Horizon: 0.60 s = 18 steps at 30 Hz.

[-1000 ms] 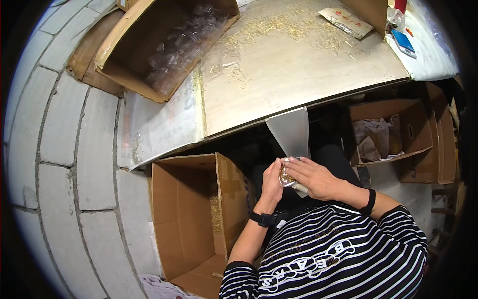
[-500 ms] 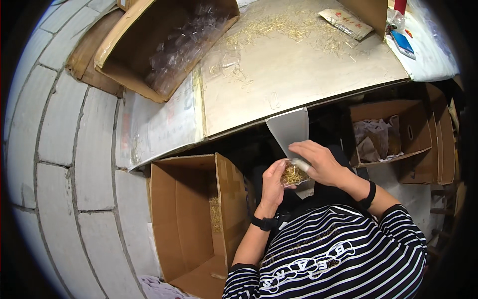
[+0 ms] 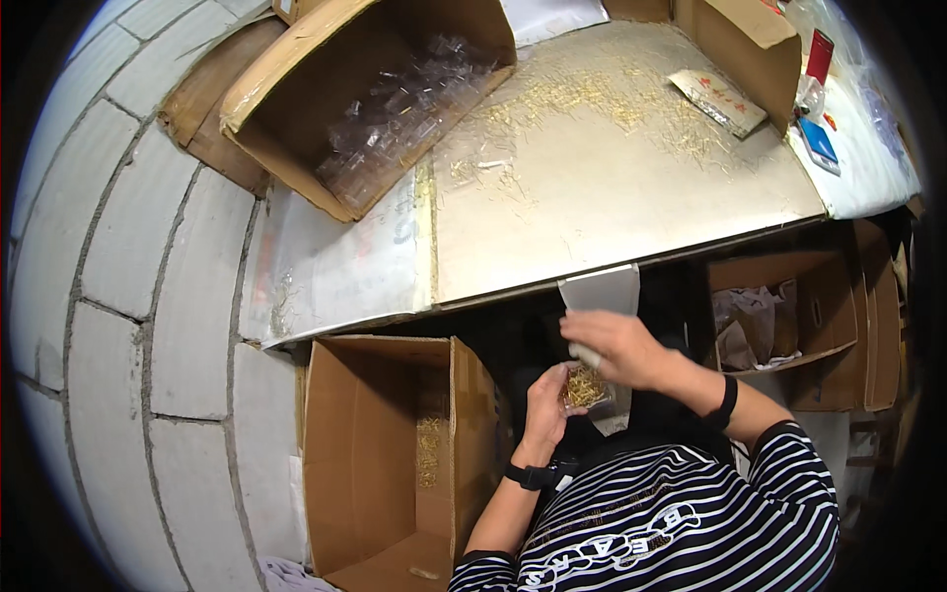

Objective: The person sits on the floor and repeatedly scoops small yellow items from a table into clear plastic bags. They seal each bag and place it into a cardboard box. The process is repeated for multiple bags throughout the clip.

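Low in front of my body, my left hand [image 3: 546,409] is closed around a small clear plastic box [image 3: 569,407]. Thin gold-coloured metal pieces [image 3: 586,387], like pins or clips, fill the box. Just beyond it, my right hand [image 3: 623,347] reaches over its far edge with fingers stretched out and a white wrap on one finger. I see nothing held in that hand; its fingertips are partly hidden. Under both hands a grey-white tray or chute [image 3: 604,289] slopes down from the table edge.
Loose gold pieces lie on the table [image 3: 631,212], near a printed packet [image 3: 718,102]. A cardboard box [image 3: 258,111] of clear plastic boxes stands at the far left. Below are an open carton [image 3: 380,483] on the left and another [image 3: 824,335] holding paper on the right.
My right hand has shifted slightly left and away over the clear box. My left hand keeps its hold. The whole view has tilted, so the table sits lower in the picture.
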### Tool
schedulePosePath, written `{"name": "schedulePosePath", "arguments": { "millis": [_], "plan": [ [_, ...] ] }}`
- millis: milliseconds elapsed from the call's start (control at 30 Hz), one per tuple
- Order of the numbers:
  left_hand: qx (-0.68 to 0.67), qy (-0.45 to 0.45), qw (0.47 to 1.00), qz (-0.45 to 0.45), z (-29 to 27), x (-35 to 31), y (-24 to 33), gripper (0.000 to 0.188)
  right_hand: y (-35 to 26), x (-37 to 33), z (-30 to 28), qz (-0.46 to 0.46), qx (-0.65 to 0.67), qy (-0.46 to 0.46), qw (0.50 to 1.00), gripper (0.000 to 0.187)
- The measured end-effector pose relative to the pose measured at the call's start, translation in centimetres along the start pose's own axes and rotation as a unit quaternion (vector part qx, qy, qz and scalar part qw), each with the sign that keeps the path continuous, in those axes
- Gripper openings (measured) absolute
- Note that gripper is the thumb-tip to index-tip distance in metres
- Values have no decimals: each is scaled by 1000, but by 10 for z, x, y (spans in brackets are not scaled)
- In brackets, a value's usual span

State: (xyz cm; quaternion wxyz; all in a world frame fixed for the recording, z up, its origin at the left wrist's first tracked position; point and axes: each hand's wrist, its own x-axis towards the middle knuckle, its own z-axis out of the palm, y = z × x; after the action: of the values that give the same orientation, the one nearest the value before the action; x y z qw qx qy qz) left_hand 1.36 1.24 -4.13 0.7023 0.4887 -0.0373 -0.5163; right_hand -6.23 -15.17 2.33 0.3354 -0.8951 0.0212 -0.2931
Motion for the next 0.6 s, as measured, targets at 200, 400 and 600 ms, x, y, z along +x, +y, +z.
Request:
{"name": "schedulePosePath", "arguments": {
  "millis": [200,400,600],
  "plan": [
    [81,29,994,-74,-35,23,-33,22,69,131,2,63,-153,-68,984,36],
    [62,-4,991,-121,-42,41,-55,24,91,122,-1,11,-185,-136,973,35],
    [-22,-5,994,-104,-16,76,-78,34,33,26,-35,-36,-198,-78,976,40]
  ]
}}
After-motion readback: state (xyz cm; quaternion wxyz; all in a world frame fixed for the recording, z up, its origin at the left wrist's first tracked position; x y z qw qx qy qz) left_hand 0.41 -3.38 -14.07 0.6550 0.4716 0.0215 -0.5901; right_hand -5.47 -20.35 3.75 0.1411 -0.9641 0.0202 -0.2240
